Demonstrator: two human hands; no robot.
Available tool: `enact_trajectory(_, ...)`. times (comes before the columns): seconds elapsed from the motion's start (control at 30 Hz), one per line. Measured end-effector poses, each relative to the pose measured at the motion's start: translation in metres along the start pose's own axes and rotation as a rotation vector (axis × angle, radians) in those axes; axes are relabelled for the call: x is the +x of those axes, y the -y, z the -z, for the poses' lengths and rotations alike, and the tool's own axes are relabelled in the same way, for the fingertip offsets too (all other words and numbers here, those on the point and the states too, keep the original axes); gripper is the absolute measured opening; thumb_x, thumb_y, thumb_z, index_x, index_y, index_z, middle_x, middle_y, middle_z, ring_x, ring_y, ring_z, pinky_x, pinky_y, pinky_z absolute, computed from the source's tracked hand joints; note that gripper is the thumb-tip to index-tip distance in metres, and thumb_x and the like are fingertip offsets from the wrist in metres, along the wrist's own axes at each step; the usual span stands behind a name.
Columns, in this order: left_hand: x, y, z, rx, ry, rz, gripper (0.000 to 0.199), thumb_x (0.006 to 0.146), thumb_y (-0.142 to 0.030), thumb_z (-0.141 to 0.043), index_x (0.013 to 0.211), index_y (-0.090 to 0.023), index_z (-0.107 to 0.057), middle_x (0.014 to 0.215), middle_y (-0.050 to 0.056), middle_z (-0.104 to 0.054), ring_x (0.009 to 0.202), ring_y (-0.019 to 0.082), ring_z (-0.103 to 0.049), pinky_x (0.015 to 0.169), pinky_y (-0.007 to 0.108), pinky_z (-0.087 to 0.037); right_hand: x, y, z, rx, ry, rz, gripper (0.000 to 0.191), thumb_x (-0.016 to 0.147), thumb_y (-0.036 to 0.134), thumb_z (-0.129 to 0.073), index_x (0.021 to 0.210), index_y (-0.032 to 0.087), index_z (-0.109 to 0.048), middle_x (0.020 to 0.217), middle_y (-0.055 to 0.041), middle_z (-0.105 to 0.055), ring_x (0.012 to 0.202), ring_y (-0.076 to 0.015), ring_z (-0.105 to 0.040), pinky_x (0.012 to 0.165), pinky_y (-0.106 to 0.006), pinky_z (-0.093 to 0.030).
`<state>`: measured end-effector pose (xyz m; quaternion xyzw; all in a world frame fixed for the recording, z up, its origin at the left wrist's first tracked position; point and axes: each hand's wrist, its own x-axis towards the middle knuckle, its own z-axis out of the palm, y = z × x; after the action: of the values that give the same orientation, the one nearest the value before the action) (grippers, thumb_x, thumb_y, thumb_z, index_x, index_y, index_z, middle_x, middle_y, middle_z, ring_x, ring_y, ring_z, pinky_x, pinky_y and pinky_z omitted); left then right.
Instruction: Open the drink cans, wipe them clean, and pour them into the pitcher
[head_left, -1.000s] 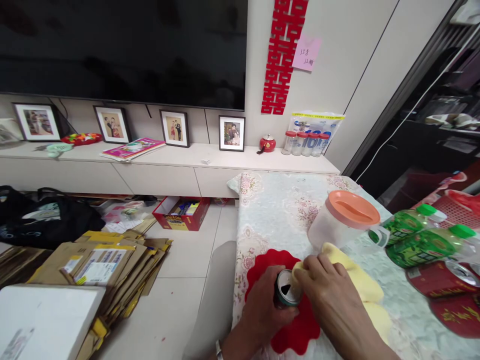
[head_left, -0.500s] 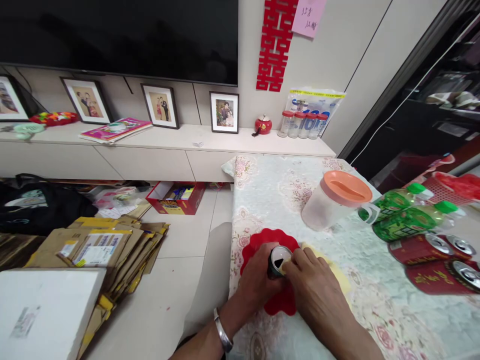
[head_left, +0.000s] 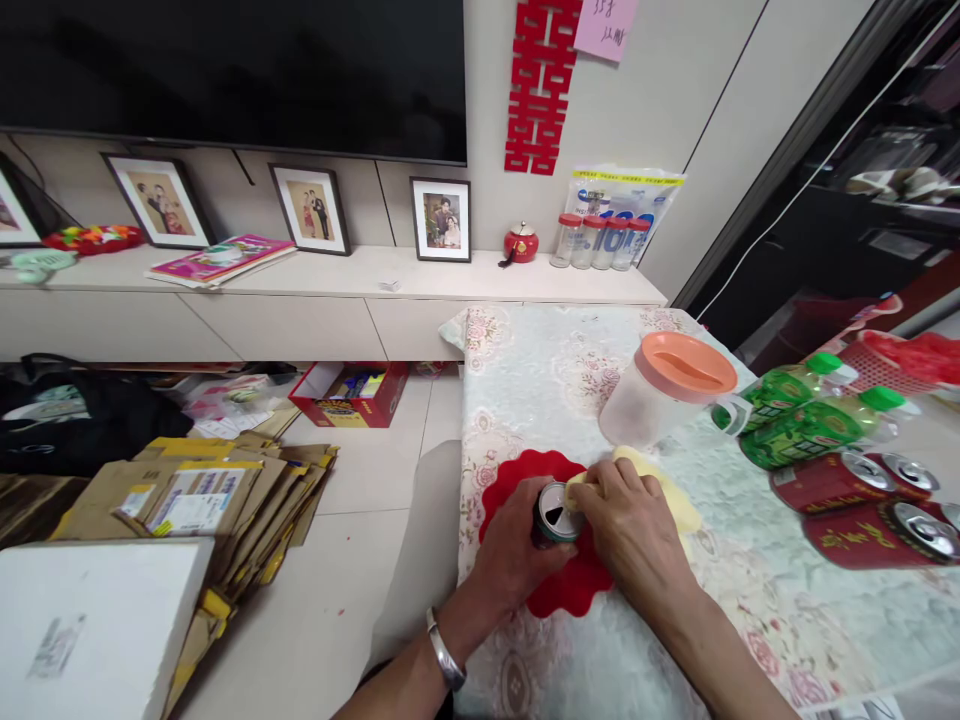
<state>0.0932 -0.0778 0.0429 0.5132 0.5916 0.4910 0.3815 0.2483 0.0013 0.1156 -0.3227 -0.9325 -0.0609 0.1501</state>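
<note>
My left hand [head_left: 514, 552] is wrapped round a dark can [head_left: 557, 512], which stands upright with its opened silver top facing up. Under the can and both hands lies a red scalloped plate [head_left: 574, 592] on the flowered tablecloth. My right hand [head_left: 630, 520] pinches part of a pale yellow cloth [head_left: 670, 488] against the right side of the can's rim. The rest of the cloth trails behind and to the right of the fingers.
A clear jug with an orange lid [head_left: 686, 368] stands beyond my right hand. Green bottles [head_left: 806, 428] and several red cans [head_left: 862, 535] lie at the right. Flattened cardboard [head_left: 277, 500], a white box [head_left: 97, 620] and a red box [head_left: 360, 405] are on the floor at left.
The fingers of my right hand have shifted slightly up with the cloth at the can's rim. More of the can's side shows, and the whole view has moved a little.
</note>
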Motion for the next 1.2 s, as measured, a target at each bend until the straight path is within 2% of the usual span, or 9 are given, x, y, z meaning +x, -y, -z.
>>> enact_trajectory(0.2,0.0,-0.005,-0.001,-0.004,-0.004,0.061,0.064,0.071,-0.019,-0.082,0.13,-0.027,-0.058,0.13,0.006,-0.069,0.118,0.029,-0.065,0.104,0.046,-0.053,-0.014,0.008,0.001,0.105,0.053,-0.092,0.022,0.086,0.003,-0.068,0.085,0.025,-0.071,0.088,-0.0035,-0.063,0.084,-0.0217,-0.05,0.067,-0.034,-0.03)
enact_trajectory(0.33,0.0,-0.005,-0.001,0.017,-0.004,0.067,0.061,0.075,-0.032,-0.085,0.129,-0.027,-0.058,0.128,0.006,-0.069,0.115,0.03,-0.066,0.101,0.046,-0.054,-0.024,0.003,0.016,0.399,0.164,-0.102,0.024,0.099,0.012,-0.056,0.094,0.027,-0.073,0.089,-0.0017,-0.063,0.086,-0.0194,-0.056,0.071,-0.03,-0.042)
enact_trajectory(0.43,0.0,-0.003,-0.001,0.041,-0.014,0.062,0.061,0.074,-0.027,-0.085,0.128,-0.027,-0.058,0.128,0.007,-0.068,0.117,0.031,-0.064,0.102,0.048,-0.053,-0.031,-0.005,0.015,0.563,0.063,-0.247,0.022,0.105,0.025,-0.053,0.109,0.029,-0.074,0.098,-0.0025,-0.067,0.095,-0.0193,-0.063,0.082,-0.03,-0.051)
enact_trajectory(0.53,0.0,0.001,-0.001,0.067,-0.009,0.032,0.063,0.073,-0.024,-0.084,0.129,-0.026,-0.056,0.13,0.008,-0.066,0.12,0.032,-0.062,0.106,0.051,-0.05,-0.04,-0.009,0.0,0.566,-0.104,-0.382,0.022,0.105,0.03,-0.055,0.113,0.028,-0.074,0.105,-0.0046,-0.069,0.101,-0.021,-0.065,0.087,-0.034,-0.054)
enact_trajectory(0.63,-0.001,0.003,0.0,0.06,0.026,-0.001,0.079,0.07,-0.023,-0.083,0.141,-0.024,-0.048,0.141,0.011,-0.059,0.131,0.034,-0.057,0.115,0.055,-0.045,-0.048,-0.005,-0.018,0.577,-0.168,-0.415,0.023,0.105,0.033,-0.054,0.114,0.028,-0.074,0.105,-0.0058,-0.07,0.102,-0.0217,-0.065,0.089,-0.035,-0.055)
enact_trajectory(0.73,-0.002,0.002,0.002,0.075,0.056,-0.044,0.09,0.067,-0.013,-0.077,0.148,-0.023,-0.041,0.147,0.013,-0.056,0.138,0.034,-0.054,0.121,0.055,-0.042,-0.052,0.002,-0.031,0.541,-0.168,-0.408,0.024,0.105,0.034,-0.054,0.118,0.029,-0.073,0.109,-0.0055,-0.072,0.105,-0.0219,-0.066,0.092,-0.036,-0.055)
enact_trajectory(0.83,-0.002,-0.002,0.006,0.098,0.056,-0.096,0.081,0.074,-0.011,-0.068,0.15,-0.022,-0.041,0.15,0.013,-0.056,0.141,0.031,-0.054,0.121,0.053,-0.044,-0.053,0.01,-0.042,0.5,-0.157,-0.415,0.025,0.106,0.033,-0.051,0.122,0.027,-0.069,0.112,-0.006,-0.073,0.107,-0.0216,-0.067,0.092,-0.037,-0.056)
enact_trajectory(0.97,-0.003,-0.006,0.011,0.098,0.093,-0.091,0.073,0.083,-0.016,-0.065,0.152,-0.024,-0.042,0.152,0.013,-0.057,0.14,0.031,-0.057,0.118,0.053,-0.048,-0.054,0.018,-0.055,0.385,-0.169,-0.417,0.027,0.107,0.031,-0.045,0.124,0.023,-0.065,0.107,-0.0082,-0.073,0.097,-0.0229,-0.066,0.086,-0.04,-0.054)
enact_trajectory(1.2,-0.002,-0.009,0.01,0.107,0.053,-0.051,0.067,0.081,-0.017,-0.069,0.144,-0.025,-0.048,0.147,0.011,-0.063,0.137,0.03,-0.061,0.118,0.053,-0.048,-0.051,0.018,-0.054,0.231,-0.053,-0.41,0.022,0.103,0.019,-0.047,0.111,0.024,-0.067,0.092,-0.0045,-0.069,0.083,-0.0217,-0.058,0.069,-0.033,-0.039)
